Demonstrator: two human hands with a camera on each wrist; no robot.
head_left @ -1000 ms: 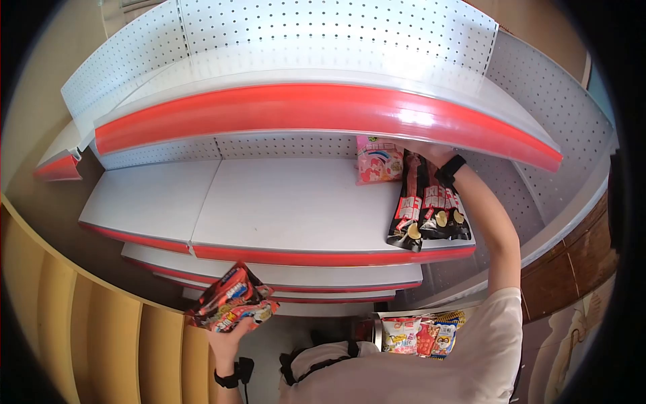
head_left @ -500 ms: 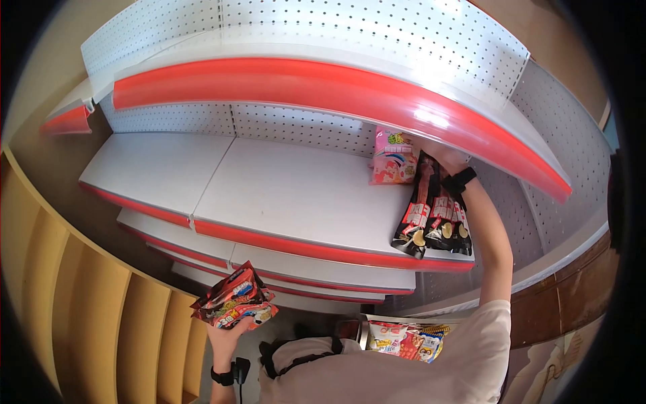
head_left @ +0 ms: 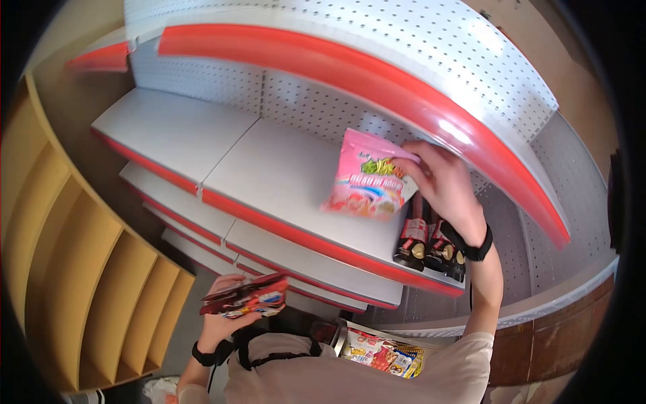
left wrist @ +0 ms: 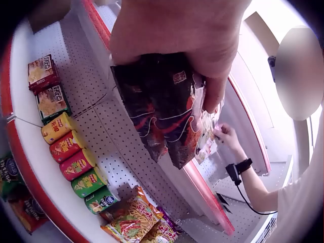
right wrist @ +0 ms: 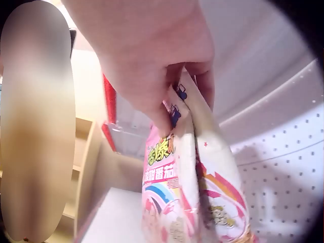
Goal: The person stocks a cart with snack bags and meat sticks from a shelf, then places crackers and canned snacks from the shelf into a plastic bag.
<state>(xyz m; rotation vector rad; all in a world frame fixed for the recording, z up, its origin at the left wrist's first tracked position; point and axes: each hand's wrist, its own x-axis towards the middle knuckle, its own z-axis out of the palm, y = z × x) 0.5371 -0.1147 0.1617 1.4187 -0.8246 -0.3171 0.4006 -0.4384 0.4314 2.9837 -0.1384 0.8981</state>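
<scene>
Pinched by its side edge, a pink snack bag (head_left: 371,176) hangs from the right hand (head_left: 447,185) above the white shelf (head_left: 296,182). The right wrist view has the right hand (right wrist: 147,55) gripping what look like two pink bags (right wrist: 164,192) pressed together. Black snack bags (head_left: 412,244) stand at the shelf's right end, partly hidden below that hand. Lower left, the left hand (head_left: 225,323) grips a stack of red and dark bags (head_left: 252,296). In the left wrist view the left hand (left wrist: 177,35) holds those dark bags (left wrist: 162,111) by their edges.
A red-edged shelf (head_left: 323,60) overhangs the right hand. Yellow wooden shelving (head_left: 74,262) stands at left; a container of colourful bags (head_left: 377,353) is near the body. Canisters (left wrist: 78,167) and noodle snack bags (left wrist: 134,217) show in the left wrist view.
The right hand has come out from under the upper shelf, bringing the pink bag forward and left. The left hand's stack has tilted flatter. The head view has turned.
</scene>
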